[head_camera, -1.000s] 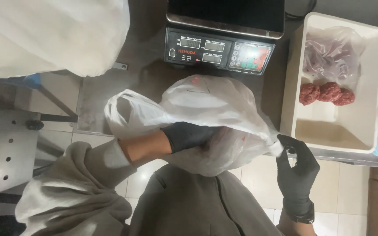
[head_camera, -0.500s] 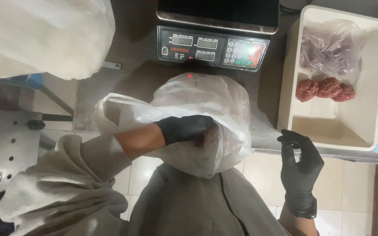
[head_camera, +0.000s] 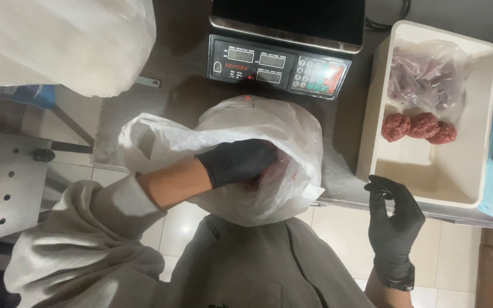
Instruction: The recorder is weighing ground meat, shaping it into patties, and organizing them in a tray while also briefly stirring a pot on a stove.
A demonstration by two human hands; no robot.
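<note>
Left hand [head_camera: 238, 162], black-gloved, plunged wrist-deep into a thin white plastic bag [head_camera: 275, 131], fingers curled around reddish minced meat [head_camera: 266, 173] inside it, the bag bulging around the hand at the near edge of the dark counter [head_camera: 184, 102], just in front of the digital scale [head_camera: 281, 65]. Right hand [head_camera: 394, 214], also gloved, off the counter's near edge and clear of the bag, holding nothing, fingers loosely bent with thumb and forefinger close together. Three meatballs [head_camera: 419, 126] and a crumpled clear bag [head_camera: 426, 74] in the white tray [head_camera: 429, 182] toward the counter's right edge.
</note>
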